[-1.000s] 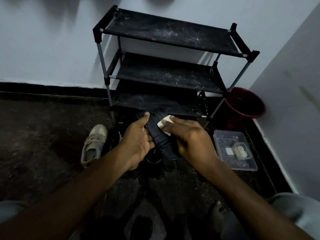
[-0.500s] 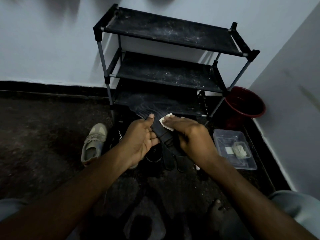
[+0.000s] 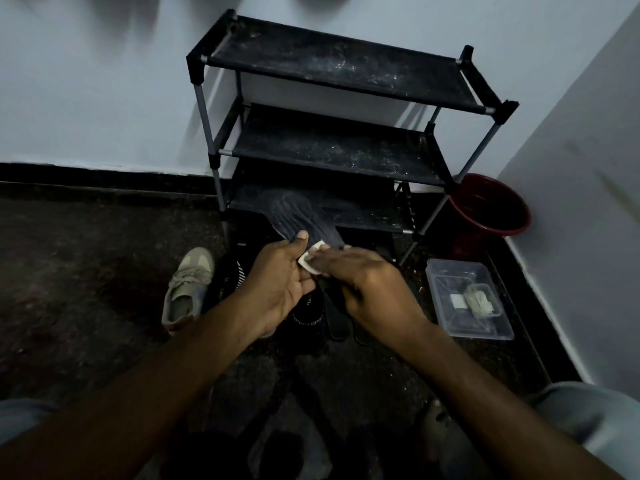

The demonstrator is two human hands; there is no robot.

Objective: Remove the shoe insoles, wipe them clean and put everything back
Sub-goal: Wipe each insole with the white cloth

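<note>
Head view: the wiping step is in hand. In front of the three-shelf shoe rack's [image 3: 332, 67] bottom shelf, the left hand [image 3: 280, 282] grips one dark insole [image 3: 294, 216], thumb on top. The right hand [image 3: 367, 285] pinches one white wipe [image 3: 310, 263] against it. The next move likely calls for a supported stroke toward the toe. In front of the rack lie one beige sneaker [image 3: 188, 289] and one black shoe [image 3: 308, 317]; right of it are one red bucket [image 3: 490, 206] and one clear container [image 3: 467, 299].

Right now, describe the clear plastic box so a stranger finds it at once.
Start at the black shoe rack. On the floor to its right, nearer than the red bucket, lies the clear plastic box. It alone is see-through, with pale items inside.
</note>
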